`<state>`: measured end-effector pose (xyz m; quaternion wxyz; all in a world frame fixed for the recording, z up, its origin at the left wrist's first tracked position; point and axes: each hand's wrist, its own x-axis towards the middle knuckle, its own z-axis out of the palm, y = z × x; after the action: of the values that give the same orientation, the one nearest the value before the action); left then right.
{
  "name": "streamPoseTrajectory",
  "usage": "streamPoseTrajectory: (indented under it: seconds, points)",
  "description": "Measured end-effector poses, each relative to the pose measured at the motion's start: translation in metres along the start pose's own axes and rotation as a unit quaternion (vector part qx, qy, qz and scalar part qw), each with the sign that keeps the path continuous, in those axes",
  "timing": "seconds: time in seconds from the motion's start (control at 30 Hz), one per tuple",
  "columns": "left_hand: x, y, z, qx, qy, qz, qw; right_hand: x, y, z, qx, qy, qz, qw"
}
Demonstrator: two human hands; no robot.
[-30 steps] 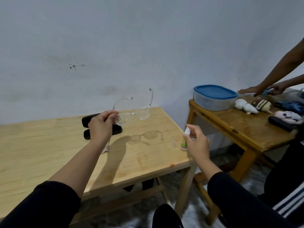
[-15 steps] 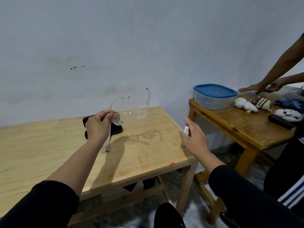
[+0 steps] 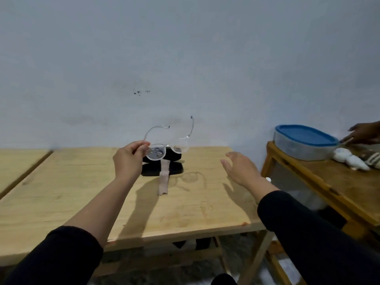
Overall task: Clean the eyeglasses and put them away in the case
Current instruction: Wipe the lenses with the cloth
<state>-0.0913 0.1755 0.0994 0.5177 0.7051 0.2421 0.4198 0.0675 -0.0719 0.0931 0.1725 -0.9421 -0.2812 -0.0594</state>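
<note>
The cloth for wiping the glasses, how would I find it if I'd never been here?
Start at the big wooden table by the wall and find the open black glasses case near its back edge. The wiping cloth is the narrow beige strip draped from the case toward you, the only soft, pale thing there.

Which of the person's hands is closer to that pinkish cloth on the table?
The left. The left hand holds the clear eyeglasses just left of and above the cloth; the open right hand hovers farther to its right.
</note>
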Motion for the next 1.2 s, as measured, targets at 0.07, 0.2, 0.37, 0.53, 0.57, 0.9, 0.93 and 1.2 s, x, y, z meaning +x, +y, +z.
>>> streamPoseTrajectory:
  seconds: [0.07,0.2,0.37,0.53,0.57,0.9,0.93,1.2]
  points:
    - [0.004,-0.006,-0.019,0.010,0.016,-0.009,1.000,0.009,-0.019,0.017,0.007,-0.013,-0.024,1.000]
    - [0.013,-0.020,-0.059,0.036,0.056,-0.028,0.997,0.020,-0.061,0.058,0.043,-0.039,-0.075,0.995]
    - [0.023,-0.039,-0.103,0.075,0.109,-0.046,0.990,0.032,-0.104,0.101,0.113,-0.058,-0.119,0.985]
    - [0.024,-0.055,-0.128,0.099,0.140,-0.063,0.983,0.052,-0.127,0.121,0.149,-0.087,-0.155,0.973]
    - [0.024,-0.058,-0.131,0.104,0.143,-0.064,0.982,0.057,-0.129,0.124,0.144,-0.090,-0.162,0.972]
    - [0.037,-0.081,-0.133,0.109,0.140,-0.082,0.981,0.096,-0.125,0.152,0.056,-0.110,-0.189,0.974]
    - [0.038,-0.082,-0.131,0.101,0.140,-0.086,0.981,0.096,-0.124,0.153,0.067,-0.106,-0.186,0.975]
    - [0.043,-0.089,-0.117,0.090,0.132,-0.093,0.983,0.100,-0.117,0.157,0.165,-0.083,-0.183,0.965]
